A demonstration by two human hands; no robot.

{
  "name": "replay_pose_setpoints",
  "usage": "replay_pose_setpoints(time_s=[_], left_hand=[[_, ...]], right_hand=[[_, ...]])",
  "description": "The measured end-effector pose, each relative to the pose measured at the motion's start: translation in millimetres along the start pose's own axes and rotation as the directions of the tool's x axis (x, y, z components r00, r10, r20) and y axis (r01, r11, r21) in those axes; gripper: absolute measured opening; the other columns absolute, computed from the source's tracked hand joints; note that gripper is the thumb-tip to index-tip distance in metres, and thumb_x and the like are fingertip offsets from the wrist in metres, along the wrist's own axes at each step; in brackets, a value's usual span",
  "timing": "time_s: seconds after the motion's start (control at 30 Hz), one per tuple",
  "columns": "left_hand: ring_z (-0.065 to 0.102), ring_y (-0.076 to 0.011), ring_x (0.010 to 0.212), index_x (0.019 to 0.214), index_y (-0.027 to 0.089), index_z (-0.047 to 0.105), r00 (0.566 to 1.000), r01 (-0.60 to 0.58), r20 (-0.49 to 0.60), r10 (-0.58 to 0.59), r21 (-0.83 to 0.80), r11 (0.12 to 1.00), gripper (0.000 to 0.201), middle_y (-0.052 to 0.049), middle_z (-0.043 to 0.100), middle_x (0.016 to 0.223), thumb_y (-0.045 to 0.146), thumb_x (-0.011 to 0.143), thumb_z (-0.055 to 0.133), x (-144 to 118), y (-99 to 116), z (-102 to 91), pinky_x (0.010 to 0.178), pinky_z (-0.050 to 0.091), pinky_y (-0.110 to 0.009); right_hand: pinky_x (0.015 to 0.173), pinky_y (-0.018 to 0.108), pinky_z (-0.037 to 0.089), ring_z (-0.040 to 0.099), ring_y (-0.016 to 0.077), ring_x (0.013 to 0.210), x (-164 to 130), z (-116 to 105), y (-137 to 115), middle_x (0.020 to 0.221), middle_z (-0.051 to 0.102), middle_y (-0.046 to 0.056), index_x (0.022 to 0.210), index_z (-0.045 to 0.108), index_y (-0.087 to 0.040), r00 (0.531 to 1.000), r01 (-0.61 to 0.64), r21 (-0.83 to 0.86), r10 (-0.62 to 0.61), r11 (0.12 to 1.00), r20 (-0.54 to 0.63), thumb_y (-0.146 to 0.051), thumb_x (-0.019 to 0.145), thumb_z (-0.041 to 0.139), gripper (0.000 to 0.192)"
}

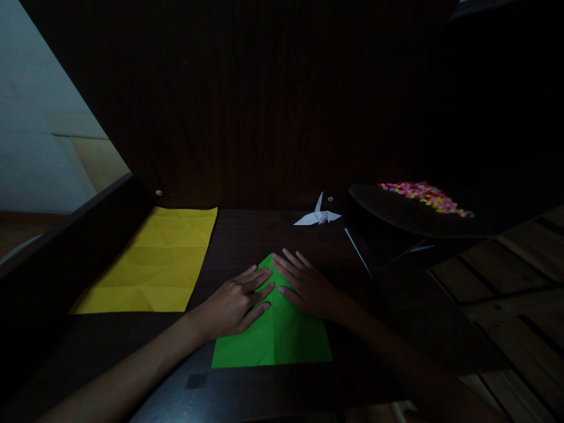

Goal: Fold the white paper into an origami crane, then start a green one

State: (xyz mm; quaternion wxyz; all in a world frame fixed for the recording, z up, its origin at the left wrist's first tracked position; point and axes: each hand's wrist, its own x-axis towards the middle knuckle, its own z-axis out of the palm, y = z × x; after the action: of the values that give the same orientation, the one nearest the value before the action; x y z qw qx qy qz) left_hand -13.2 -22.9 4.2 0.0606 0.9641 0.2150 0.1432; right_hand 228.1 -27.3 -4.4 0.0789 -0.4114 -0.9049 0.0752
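Observation:
A sheet of green paper [274, 346] lies on the dark tabletop, its upper part folded to a point and a crease running down its middle. My left hand [242, 299] rests on the left slope of the fold with its fingers stretched out. On the right slope lies my right hand [306, 288], palm down, fingers spread near the peak. Both hands press on the paper, and neither grips anything. The fingers cover part of the folded edges near the top.
Left of the hands lies a creased yellow sheet [163, 261]. A white paper crane [318, 218] stands at the back near the upright panel. To the right, small pink, red and yellow pieces [425, 197] are heaped on a dark raised surface [396, 214]. A low ledge [66, 235] borders the left side.

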Motion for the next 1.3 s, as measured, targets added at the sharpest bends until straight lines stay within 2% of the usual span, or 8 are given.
replay_pose_setpoints(time_s=[0.37, 0.6, 0.83, 0.97, 1.1, 1.3], left_hand=[[0.045, -0.0281, 0.133, 0.133, 0.018, 0.056, 1.0, -0.004, -0.013, 0.004, -0.012, 1.0, 0.039, -0.013, 0.051, 0.142, 0.031, 0.097, 0.048, -0.2, 0.6, -0.9, 0.113, 0.035, -0.052], [0.044, -0.0303, 0.134, 0.131, 0.015, 0.058, 1.0, 0.007, 0.017, -0.007, 0.012, 1.0, 0.039, -0.018, 0.048, 0.142, 0.032, 0.098, 0.047, -0.1, 0.2, 0.2, 0.112, 0.035, -0.054], [0.037, -0.0295, 0.138, 0.134, 0.017, 0.055, 1.0, 0.002, 0.003, -0.002, 0.007, 1.0, 0.04, -0.015, 0.043, 0.147, 0.032, 0.097, 0.048, -0.8, -0.7, 1.1, 0.113, 0.035, -0.054], [0.033, -0.029, 0.14, 0.136, 0.018, 0.053, 1.0, -0.005, -0.013, 0.005, -0.006, 1.0, 0.041, -0.013, 0.041, 0.149, 0.032, 0.097, 0.048, -2.0, -1.8, 2.8, 0.114, 0.033, -0.053], [0.028, -0.0297, 0.142, 0.137, 0.018, 0.052, 0.999, -0.007, -0.036, 0.006, -0.024, 1.0, 0.042, -0.012, 0.039, 0.15, 0.032, 0.097, 0.048, -2.6, -2.5, 3.9, 0.114, 0.033, -0.053], [0.034, -0.03, 0.14, 0.136, 0.02, 0.053, 1.0, -0.004, -0.018, 0.004, -0.025, 1.0, 0.041, -0.012, 0.042, 0.149, 0.031, 0.097, 0.049, -2.4, -3.4, 3.1, 0.113, 0.034, -0.054]], right_hand=[[0.119, 0.051, 0.017, 0.014, 0.0289, 0.147, 0.3, -2.2, -3.3, 0.158, 0.025, 0.007, 0.151, 0.027, -0.015, 1.0, -0.009, -0.009, 0.009, 1.0, 0.011, -0.04, 0.099, 0.036, 0.058], [0.118, 0.052, 0.018, 0.011, 0.0301, 0.147, 1.8, -6.3, -5.1, 0.158, 0.024, 0.009, 0.149, 0.032, -0.014, 1.0, -0.012, -0.005, 0.012, 1.0, -0.001, -0.038, 0.097, 0.039, 0.058], [0.118, 0.053, 0.017, 0.008, 0.0306, 0.147, 6.0, -5.9, -4.6, 0.159, 0.023, 0.004, 0.15, 0.03, -0.015, 1.0, 0.013, 0.012, -0.013, 1.0, 0.007, -0.037, 0.094, 0.042, 0.061], [0.118, 0.054, 0.017, 0.011, 0.0324, 0.146, 8.4, -7.2, -4.6, 0.158, 0.025, 0.007, 0.146, 0.036, -0.009, 1.0, 0.022, 0.022, -0.023, 1.0, 0.011, -0.034, 0.092, 0.044, 0.059], [0.118, 0.054, 0.017, 0.013, 0.0319, 0.146, 8.7, -7.3, -4.2, 0.157, 0.026, 0.01, 0.145, 0.037, -0.009, 1.0, 0.025, 0.041, -0.025, 0.999, 0.002, -0.032, 0.091, 0.046, 0.059], [0.117, 0.055, 0.018, 0.008, 0.0324, 0.147, 7.4, 0.1, -1.6, 0.159, 0.02, 0.013, 0.141, 0.042, -0.008, 0.999, 0.011, 0.028, -0.009, 1.0, -0.046, -0.034, 0.091, 0.046, 0.056]])
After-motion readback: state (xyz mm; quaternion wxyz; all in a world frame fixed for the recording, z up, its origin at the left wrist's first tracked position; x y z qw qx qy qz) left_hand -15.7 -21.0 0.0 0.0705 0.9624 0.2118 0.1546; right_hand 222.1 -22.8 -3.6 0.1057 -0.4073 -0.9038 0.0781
